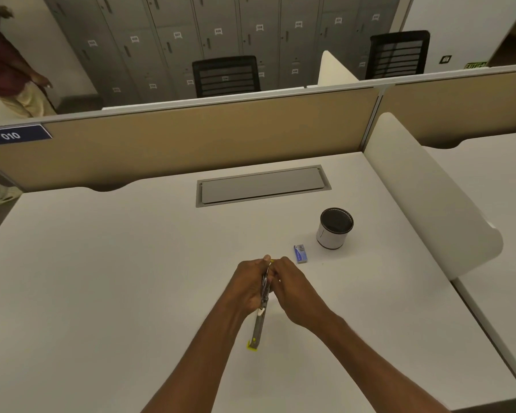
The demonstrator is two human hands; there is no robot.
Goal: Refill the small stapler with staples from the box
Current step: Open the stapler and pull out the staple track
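Note:
The small stapler (259,323) is yellow and metal, swung open above the middle of the white desk (102,278). One arm of it hangs down toward me, ending in a yellow tip. My left hand (248,286) grips its upper part. My right hand (294,289) pinches at the stapler's top end, fingers closed against it; whether staples are between the fingers cannot be made out. The small blue staple box (300,253) lies on the desk just right of my hands, apart from them.
A white cup with a dark inside (334,229) stands behind the box. A grey cable flap (262,186) sits in the desk near the beige partition (191,138). A white divider (429,204) bounds the right side. A person stands at far left.

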